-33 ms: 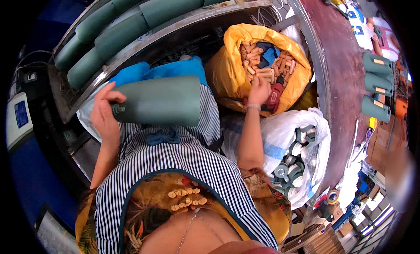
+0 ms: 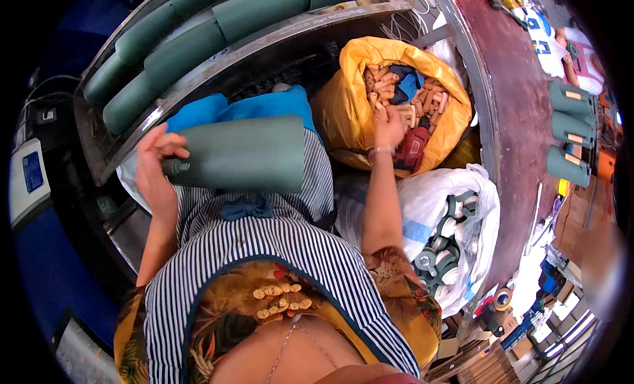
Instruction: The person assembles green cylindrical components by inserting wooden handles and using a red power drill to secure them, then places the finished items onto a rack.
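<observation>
A dark green cylinder (image 2: pixel 241 153) lies sideways across my lap, over a blue cloth and my striped apron. My left hand (image 2: pixel 157 166) curls round its left end, where a short ridged neck sticks out beside the fingers. Over the mouth of a yellow sack (image 2: pixel 330 110), my right hand (image 2: pixel 389 129) has its fingers drawn together among tan, cork-like pegs (image 2: pixel 432 100). Whether a peg is between those fingers is hidden. Close to that hand, a red power drill (image 2: pixel 415 146) leans inside the sack's near rim. Some blue and black cloth (image 2: pixel 406 85) lies on the pegs.
Rows of green cylinders (image 2: pixel 257 15) fill a metal-edged rack at the upper left. A white sack (image 2: pixel 485 219) of green and white round parts stands below the yellow one. Right of both runs a brown table (image 2: pixel 508 119) bearing more green pieces (image 2: pixel 571 129). Another person (image 2: pixel 584 63) is beyond.
My right hand has moved slightly left and farther into the sack's mouth. The fingers of my left hand have shifted a little at the cylinder's end, while the cylinder stays in place.
</observation>
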Demonstrator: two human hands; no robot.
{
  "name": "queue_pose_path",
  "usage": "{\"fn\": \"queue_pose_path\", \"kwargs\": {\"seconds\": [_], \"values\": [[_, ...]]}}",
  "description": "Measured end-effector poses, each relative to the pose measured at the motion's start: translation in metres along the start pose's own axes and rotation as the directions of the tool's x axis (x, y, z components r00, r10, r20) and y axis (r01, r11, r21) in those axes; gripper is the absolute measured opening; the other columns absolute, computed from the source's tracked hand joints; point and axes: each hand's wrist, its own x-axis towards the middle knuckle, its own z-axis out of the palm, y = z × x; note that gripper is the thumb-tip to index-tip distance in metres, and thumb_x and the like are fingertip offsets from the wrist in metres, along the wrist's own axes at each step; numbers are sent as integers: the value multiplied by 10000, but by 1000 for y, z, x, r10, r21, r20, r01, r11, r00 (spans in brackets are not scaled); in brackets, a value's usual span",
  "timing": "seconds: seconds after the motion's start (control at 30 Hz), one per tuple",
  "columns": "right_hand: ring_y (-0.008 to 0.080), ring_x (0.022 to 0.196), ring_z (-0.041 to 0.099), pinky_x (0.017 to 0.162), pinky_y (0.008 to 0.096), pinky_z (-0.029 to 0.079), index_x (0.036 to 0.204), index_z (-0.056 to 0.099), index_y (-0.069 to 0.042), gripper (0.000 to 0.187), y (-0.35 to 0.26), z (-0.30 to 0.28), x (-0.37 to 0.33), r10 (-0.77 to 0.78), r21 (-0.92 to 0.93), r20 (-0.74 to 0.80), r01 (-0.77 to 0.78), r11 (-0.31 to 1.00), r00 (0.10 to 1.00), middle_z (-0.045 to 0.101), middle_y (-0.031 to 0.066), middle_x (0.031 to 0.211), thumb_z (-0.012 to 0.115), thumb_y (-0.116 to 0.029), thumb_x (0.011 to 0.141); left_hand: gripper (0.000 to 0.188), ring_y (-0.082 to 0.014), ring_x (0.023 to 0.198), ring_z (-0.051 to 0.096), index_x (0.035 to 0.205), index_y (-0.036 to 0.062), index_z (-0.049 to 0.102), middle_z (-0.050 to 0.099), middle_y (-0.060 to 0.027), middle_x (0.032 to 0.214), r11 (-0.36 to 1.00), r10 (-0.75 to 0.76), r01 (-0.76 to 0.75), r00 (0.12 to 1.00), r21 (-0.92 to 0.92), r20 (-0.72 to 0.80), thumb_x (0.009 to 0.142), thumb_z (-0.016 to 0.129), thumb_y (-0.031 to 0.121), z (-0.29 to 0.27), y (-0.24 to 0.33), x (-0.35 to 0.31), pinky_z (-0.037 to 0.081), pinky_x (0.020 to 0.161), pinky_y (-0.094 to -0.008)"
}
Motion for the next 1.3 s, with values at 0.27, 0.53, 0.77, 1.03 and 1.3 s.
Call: {"fn": "queue_pose_path", "kwargs": {"seconds": [0.27,0.53,0.77,1.03,1.3], "values": [[262,814,601,741,394,502,962,590,-2,225,-9,19,57,-139,245,-144,171,954,980,627,146,858,622,-215,897,354,-161,695,614,1187,-5,543,638,-115,902,953,-171,195,978,-232,122,1066,356,270,-15,-10,27,515,664,-269],[282,850,625,725,382,518,1119,634,-74,412,-280,-184,-74,-819,463,121,698,546,560,645,87,949,766,-176,742,361,-150,783,592,1205,-18,535,628,-101,890,916,45,56,969,-397,243,1061,382,276,-9,-24,12,482,754,-271],[294,812,604,711,385,506,1101,643,-49,414,-308,-183,-102,-876,484,75,750,450,477,638,99,935,766,-170,724,386,-135,795,568,1190,-32,543,622,-87,873,891,75,88,939,-446,336,1063,350,277,-8,-18,-2,465,771,-268],[203,800,647,729,289,509,1048,681,-43,333,-312,-210,-115,-539,645,368,209,735,758,671,85,943,790,-67,734,339,-125,749,586,1037,-17,585,619,-58,796,944,57,27,968,-328,244,1060,378,250,-14,-12,-10,488,736,-271],[227,730,626,639,315,490,910,708,-68,267,-324,-199,-120,-684,654,190,429,623,704,600,65,795,761,5,659,338,-125,741,589,1013,-16,595,621,-64,790,950,91,-23,974,-313,205,1056,395,253,-9,-10,-12,487,721,-261]]}}
